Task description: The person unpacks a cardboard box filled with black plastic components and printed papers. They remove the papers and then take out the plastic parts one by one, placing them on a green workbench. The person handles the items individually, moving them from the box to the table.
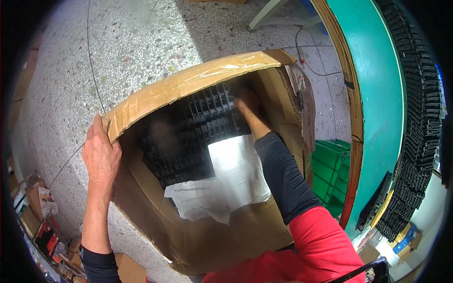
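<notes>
A large open cardboard box [203,82] stands on the floor in front of me. My left hand [101,153] grips its far-left corner, fingers over the taped edge. Deep inside, my right hand [247,101] reaches to the far-right part, beside rows of black slatted parts [207,111]. Shadow hides its fingers, so whether they hold anything does not show. Printed white paper sheets [238,170] lie over the near side of the black parts.
To the right is a green table [370,85] with a wooden edge, bearing long rows of stacked black parts [417,122]. A green plastic crate [332,172] sits below it. Cartons and clutter [47,236] line the lower left. A cable [306,66] crosses the speckled floor.
</notes>
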Motion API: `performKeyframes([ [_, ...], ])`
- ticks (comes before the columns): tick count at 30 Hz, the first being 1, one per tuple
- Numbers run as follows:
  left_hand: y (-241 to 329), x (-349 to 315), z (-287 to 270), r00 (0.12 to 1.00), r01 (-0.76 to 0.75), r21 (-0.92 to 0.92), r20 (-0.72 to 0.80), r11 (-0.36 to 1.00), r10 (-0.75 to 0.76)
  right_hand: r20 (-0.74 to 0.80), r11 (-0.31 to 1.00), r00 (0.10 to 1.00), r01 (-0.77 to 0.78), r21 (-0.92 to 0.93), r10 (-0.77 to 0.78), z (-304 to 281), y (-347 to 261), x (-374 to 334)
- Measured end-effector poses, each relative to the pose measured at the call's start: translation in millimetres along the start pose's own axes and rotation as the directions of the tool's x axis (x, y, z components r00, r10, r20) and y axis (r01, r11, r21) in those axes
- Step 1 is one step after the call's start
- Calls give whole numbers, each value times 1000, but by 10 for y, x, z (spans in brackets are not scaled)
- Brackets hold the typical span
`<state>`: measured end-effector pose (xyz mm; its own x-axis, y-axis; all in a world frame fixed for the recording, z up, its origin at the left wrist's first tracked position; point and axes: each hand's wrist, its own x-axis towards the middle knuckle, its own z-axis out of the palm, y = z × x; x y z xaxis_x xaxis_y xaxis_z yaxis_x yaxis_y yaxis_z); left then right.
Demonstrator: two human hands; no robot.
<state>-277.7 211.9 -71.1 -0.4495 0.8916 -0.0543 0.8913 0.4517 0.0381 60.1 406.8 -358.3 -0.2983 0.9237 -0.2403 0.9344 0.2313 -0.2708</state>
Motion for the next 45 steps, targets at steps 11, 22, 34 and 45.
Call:
performKeyframes([
  [11, 10, -6, -10, 1000, 7, 40, 13, 999, -7, 46, 993, 992, -121, 11, 120, -278, -348, -33],
  [22, 52, -5, -29, 997, 57, 53, 43, 997, -59, -18, 977, 992, -120, 177, 125, -348, -257, -253],
  [34, 83, -10, -64, 994, 82, 25, 72, 996, -84, -131, 979, 985, -90, 182, 115, -554, -425, -298],
  [45, 56, -17, -22, 998, 55, 60, 22, 997, -56, -319, 781, 870, -113, 614, 376, -754, -298, -558],
])
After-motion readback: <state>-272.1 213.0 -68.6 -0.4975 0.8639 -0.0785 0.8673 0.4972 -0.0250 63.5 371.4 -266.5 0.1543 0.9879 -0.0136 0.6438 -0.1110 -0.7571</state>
